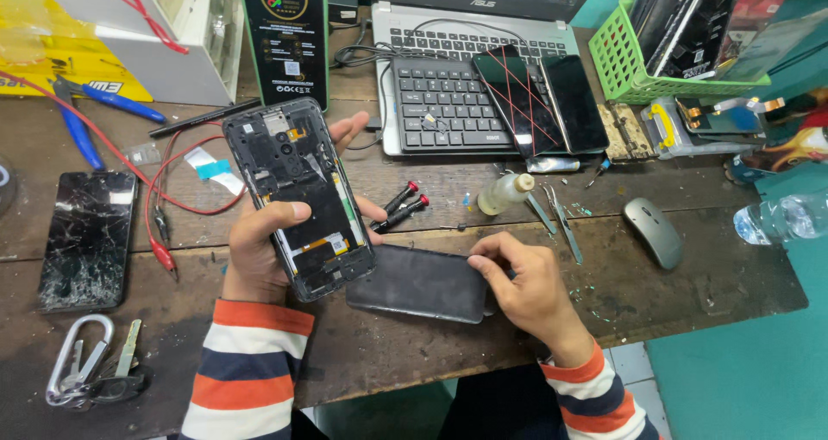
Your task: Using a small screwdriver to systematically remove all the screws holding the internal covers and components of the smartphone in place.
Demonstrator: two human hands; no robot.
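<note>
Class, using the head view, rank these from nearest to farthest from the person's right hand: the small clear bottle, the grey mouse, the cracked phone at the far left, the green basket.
Measured from the right hand:
1. Small clear bottle, just above the hand.
2. Grey mouse, to its right.
3. Green basket, upper right, at the back of the desk.
4. Cracked phone, far left, beyond the left hand.

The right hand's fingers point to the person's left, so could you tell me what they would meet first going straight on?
The right hand already rests on the dark panel; beyond that, probably the opened phone in the left hand, though depth is unclear.
</note>
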